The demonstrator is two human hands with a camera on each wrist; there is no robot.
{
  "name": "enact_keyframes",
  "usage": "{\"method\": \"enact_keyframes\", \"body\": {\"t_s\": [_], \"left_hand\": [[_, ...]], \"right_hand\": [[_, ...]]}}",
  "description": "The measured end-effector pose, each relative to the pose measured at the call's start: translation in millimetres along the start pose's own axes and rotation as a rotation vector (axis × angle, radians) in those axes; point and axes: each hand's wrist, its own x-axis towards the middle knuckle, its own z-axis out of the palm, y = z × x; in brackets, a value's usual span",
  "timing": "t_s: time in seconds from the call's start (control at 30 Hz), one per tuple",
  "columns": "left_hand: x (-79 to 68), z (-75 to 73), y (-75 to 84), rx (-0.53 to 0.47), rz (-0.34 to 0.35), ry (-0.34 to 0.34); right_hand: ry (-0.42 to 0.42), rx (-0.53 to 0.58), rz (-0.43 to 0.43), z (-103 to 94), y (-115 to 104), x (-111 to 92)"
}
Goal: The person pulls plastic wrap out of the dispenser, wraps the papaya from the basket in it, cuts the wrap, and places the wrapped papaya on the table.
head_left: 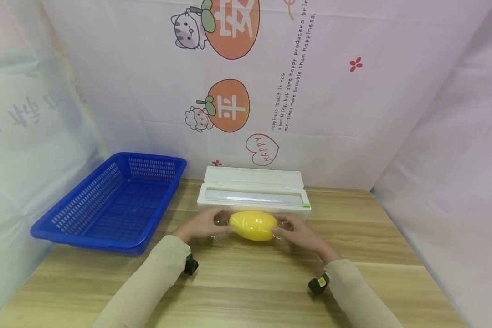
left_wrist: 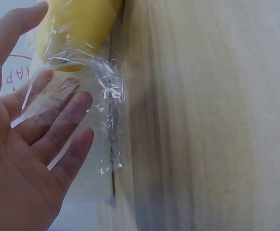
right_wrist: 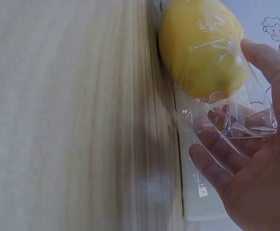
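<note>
A glossy yellow oval fruit (head_left: 254,225) wrapped in clear cling film (left_wrist: 108,96) is held between both hands, just in front of a white cling film dispenser (head_left: 252,184). The left hand (head_left: 205,223) grips the fruit's left end, thumb in front and other fingers spread behind the loose film. At the right end, the right hand (head_left: 299,232) has its thumb against the fruit (right_wrist: 202,48) and its fingers behind a crumpled flap of film (right_wrist: 236,120). The dispenser's lid is raised, showing a roll of film inside and a green piece at its right end.
A blue plastic basket (head_left: 147,228) with slotted walls stands on the left of the wooden table (head_left: 246,291). Behind the dispenser hangs a white printed cloth (head_left: 320,150), and similar white sheets rise along both sides.
</note>
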Motion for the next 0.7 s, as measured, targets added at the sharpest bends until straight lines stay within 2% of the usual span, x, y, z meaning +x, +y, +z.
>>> {"method": "enact_keyframes", "body": {"t_s": [0.3, 0.7], "left_hand": [[1.6, 6.7, -1.0, 0.009, 0.031, 0.062], [3.6, 9.4, -5.6, -0.003, 0.019, 0.067]], "right_hand": [[0.002, 0.006, -0.020, -0.3, 1.5, 1.0], [0.023, 0.022, 0.020, -5.5, 1.2, -6.1]]}}
